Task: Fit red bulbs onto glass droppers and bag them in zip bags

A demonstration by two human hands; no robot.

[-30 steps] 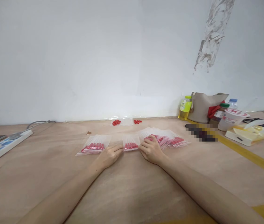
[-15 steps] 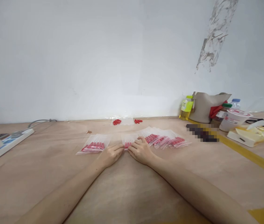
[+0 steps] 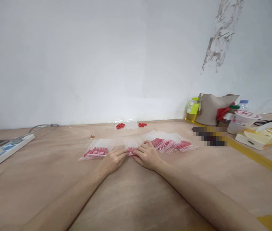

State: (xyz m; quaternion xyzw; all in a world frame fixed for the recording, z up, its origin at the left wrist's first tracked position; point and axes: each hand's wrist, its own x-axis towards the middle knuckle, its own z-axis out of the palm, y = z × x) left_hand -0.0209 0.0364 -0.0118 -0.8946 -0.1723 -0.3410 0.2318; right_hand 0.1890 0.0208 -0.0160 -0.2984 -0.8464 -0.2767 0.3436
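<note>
A small clear plastic bag (image 3: 131, 143) with several red pieces in a row lies flat on the table between my hands. My left hand (image 3: 114, 159) has its fingers pressed together at the bag's near left corner. My right hand (image 3: 148, 155) has its fingers curled on the bag's right side and hides part of it. Left of my left hand is a stack of filled bags (image 3: 98, 149) with red pieces. Right of my right hand, more filled bags (image 3: 172, 144) lie fanned out and overlapping.
Loose red pieces (image 3: 120, 126) lie near the wall on clear plastic, with a second small group (image 3: 142, 125) beside them. At left is a power strip (image 3: 18, 144) with cables. At right stand a yellow drink bottle (image 3: 192, 110), a grey bag (image 3: 208, 109), a cup (image 3: 243, 123) and a tissue pack (image 3: 261, 138).
The fingers of my right hand have shifted slightly on the bag, and a little more of the red pieces shows. My left hand stays nearly still.
</note>
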